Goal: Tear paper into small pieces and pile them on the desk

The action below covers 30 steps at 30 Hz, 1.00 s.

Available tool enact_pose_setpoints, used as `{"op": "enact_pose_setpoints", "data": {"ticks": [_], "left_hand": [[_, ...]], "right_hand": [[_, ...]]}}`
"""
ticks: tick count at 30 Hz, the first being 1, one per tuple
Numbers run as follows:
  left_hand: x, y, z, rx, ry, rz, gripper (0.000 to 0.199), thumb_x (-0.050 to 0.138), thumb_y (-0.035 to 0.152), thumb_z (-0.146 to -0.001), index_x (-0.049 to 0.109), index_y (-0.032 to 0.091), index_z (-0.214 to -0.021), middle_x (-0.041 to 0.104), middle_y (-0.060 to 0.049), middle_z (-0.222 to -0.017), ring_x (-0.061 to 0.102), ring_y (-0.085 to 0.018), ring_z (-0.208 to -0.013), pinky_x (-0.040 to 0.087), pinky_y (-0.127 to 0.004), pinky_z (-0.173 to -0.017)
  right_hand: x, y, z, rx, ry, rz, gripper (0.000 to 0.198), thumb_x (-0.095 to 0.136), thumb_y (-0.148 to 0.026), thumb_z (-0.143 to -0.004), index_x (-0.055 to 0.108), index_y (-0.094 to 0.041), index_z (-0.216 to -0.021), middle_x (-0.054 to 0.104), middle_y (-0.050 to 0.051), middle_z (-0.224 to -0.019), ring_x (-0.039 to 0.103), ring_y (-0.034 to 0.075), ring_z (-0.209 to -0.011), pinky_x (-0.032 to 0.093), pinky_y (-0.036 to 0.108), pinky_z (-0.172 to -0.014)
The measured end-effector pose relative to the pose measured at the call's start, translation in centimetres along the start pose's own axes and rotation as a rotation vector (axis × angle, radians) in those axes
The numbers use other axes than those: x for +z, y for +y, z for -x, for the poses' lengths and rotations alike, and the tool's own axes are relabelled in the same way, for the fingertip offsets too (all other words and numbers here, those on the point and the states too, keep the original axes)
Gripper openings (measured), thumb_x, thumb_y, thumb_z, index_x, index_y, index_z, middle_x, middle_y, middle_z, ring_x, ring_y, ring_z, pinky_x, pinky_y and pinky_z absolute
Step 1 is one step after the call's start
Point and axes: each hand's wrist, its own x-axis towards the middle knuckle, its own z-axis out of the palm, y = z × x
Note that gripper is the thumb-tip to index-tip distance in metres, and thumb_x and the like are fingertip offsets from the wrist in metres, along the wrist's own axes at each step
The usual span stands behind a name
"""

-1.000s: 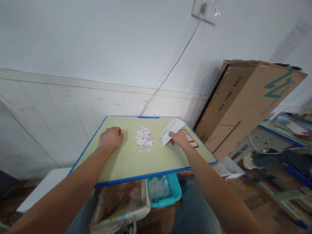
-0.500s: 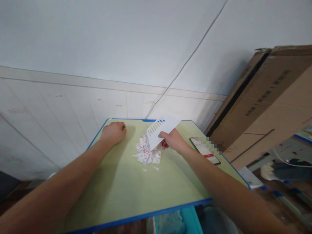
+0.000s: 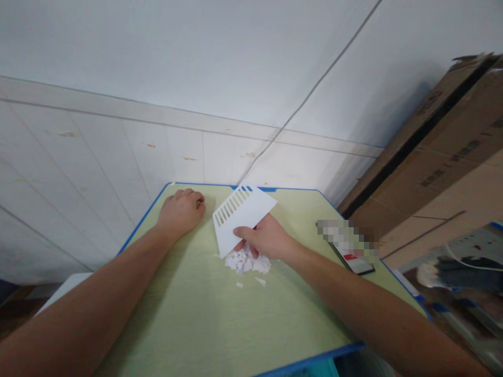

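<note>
My right hand [image 3: 265,235] grips a flat white slotted scraper [image 3: 239,222], thumb on its face and fingers behind. The scraper is tilted, its row of slots toward the upper left and its lower corner beside a heap of torn paper scraps [image 3: 247,262]. The scraps are white with pinkish marks; the scraper and my right hand hide part of the heap. At the table's far left, my left hand [image 3: 181,209] rests as a loose fist, with nothing seen in it. It lies apart from the scraper and the paper.
The pale green table [image 3: 188,314] has a blue edge and stands against a white wall. A phone [image 3: 349,254], partly blurred out, lies at the right. Large cardboard boxes [image 3: 432,157] lean beyond it. A grey cable [image 3: 310,94] runs down the wall.
My right hand has carried the scraper left across the heap, uncovering some scraps on its right. My left hand stays a fist at the far left. The camera view has shifted slightly.
</note>
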Motion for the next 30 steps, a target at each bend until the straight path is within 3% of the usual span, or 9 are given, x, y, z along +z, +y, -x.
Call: {"op": "enact_pose_setpoints", "data": {"ticks": [5, 11, 14, 17, 21, 25, 27, 30], "left_hand": [[0.1, -0.1, 0.0, 0.002, -0.012, -0.016, 0.052, 0.045, 0.034, -0.109, 0.088, 0.018, -0.134, 0.083, -0.018, -0.145, 0.073, -0.039, -0.142, 0.057, -0.052, -0.121], [0.0, -0.1, 0.0, -0.004, -0.002, -0.007, 0.050, 0.047, 0.036, -0.109, 0.089, 0.022, -0.132, 0.084, -0.016, -0.146, 0.073, -0.038, -0.142, 0.058, -0.050, -0.120], [-0.1, 0.0, 0.0, -0.005, -0.013, -0.014, 0.052, 0.046, 0.036, -0.109, 0.089, 0.020, -0.133, 0.083, -0.017, -0.146, 0.073, -0.039, -0.142, 0.058, -0.050, -0.120], [-0.1, -0.1, -0.1, 0.001, -0.013, -0.019, 0.051, 0.046, 0.036, -0.109, 0.089, 0.021, -0.133, 0.083, -0.016, -0.146, 0.073, -0.038, -0.142, 0.057, -0.048, -0.120], [-0.1, -0.1, -0.1, -0.006, -0.010, -0.021, 0.053, 0.045, 0.037, -0.109, 0.088, 0.021, -0.134, 0.083, -0.015, -0.147, 0.072, -0.038, -0.142, 0.056, -0.048, -0.120], [-0.2, 0.2, -0.1, -0.012, -0.019, -0.031, 0.054, 0.044, 0.036, -0.109, 0.088, 0.020, -0.136, 0.082, -0.017, -0.148, 0.071, -0.039, -0.144, 0.056, -0.049, -0.121], [-0.3, 0.4, -0.1, -0.017, -0.018, -0.029, 0.054, 0.044, 0.036, -0.109, 0.088, 0.020, -0.136, 0.081, -0.017, -0.149, 0.071, -0.039, -0.144, 0.056, -0.050, -0.121], [-0.3, 0.4, 0.0, -0.020, -0.012, -0.023, 0.054, 0.043, 0.036, -0.110, 0.088, 0.019, -0.134, 0.081, -0.017, -0.148, 0.072, -0.039, -0.142, 0.056, -0.049, -0.119]], "right_hand": [[-0.3, 0.5, 0.4, 0.003, 0.127, 0.041, 0.018, 0.071, -0.008, -0.093, 0.082, -0.019, -0.085, 0.082, 0.004, -0.067, 0.066, 0.015, -0.047, 0.049, 0.021, -0.044], [0.6, -0.4, 1.4, -0.054, 0.062, 0.015, 0.014, 0.073, -0.012, -0.096, 0.082, -0.020, -0.089, 0.081, 0.001, -0.068, 0.056, 0.012, -0.041, 0.046, 0.021, -0.043], [-1.0, -1.4, 1.9, -0.073, 0.169, -0.005, 0.013, 0.071, -0.014, -0.095, 0.079, -0.020, -0.087, 0.081, 0.001, -0.067, 0.058, 0.011, -0.041, 0.046, 0.020, -0.042], [-3.4, -1.7, 3.8, -0.169, 0.271, -0.029, 0.018, 0.074, -0.030, -0.094, 0.076, -0.020, -0.079, 0.079, 0.003, -0.065, 0.060, 0.012, -0.043, 0.048, 0.022, -0.044], [-4.6, 0.5, 8.9, -0.215, 0.362, -0.056, 0.030, 0.081, -0.047, -0.095, 0.079, -0.022, -0.080, 0.083, 0.006, -0.071, 0.070, 0.018, -0.052, 0.056, 0.028, -0.051], [-3.4, 4.0, 13.5, -0.116, 0.377, -0.025, 0.040, 0.081, -0.055, -0.104, 0.082, -0.023, -0.080, 0.084, 0.009, -0.074, 0.077, 0.023, -0.063, 0.064, 0.033, -0.063], [-2.7, 5.4, 14.4, -0.093, 0.402, -0.009, 0.043, 0.079, -0.059, -0.107, 0.083, -0.025, -0.082, 0.085, 0.008, -0.077, 0.080, 0.025, -0.069, 0.068, 0.037, -0.074], [-2.2, 6.7, 14.6, -0.104, 0.435, 0.075, 0.053, 0.075, -0.061, -0.109, 0.074, -0.029, -0.068, 0.083, 0.007, -0.075, 0.084, 0.028, -0.079, 0.070, 0.040, -0.090]]}}
